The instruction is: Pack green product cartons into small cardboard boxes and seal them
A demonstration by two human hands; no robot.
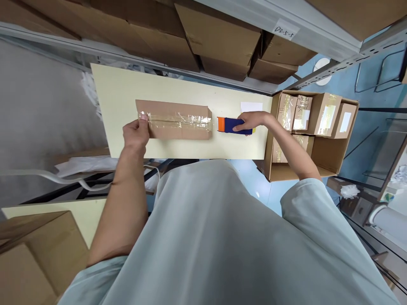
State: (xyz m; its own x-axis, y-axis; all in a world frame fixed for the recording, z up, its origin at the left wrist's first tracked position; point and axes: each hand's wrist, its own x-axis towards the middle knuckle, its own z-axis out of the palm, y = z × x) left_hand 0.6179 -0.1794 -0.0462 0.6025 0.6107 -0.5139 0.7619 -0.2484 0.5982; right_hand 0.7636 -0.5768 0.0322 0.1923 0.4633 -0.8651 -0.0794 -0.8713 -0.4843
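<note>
Carton point(178, 132) lies midway along the worktop point(238, 148); left fingers point(144, 117) pinch its end, best held steady, while right fingers point(238, 127) close round a blue-orange block point(231, 125), possibly a tape dispenser, toward the right edge.

Long brown cardboard box point(178, 132) on L half of cream rectangular surface point(117, 89), L hand point(136, 133) at its L end. Navy-and-orange oblong tool point(229, 125) just R of box, in R hand point(251, 120); white paper sheet point(251, 106) behind. Off R end: open brown cardboard carton point(329, 154) w/ smaller taped boxes point(324, 114) inside. Grey metal rack point(318, 37) w/ brown cartons point(222, 29) behind surface.
</note>
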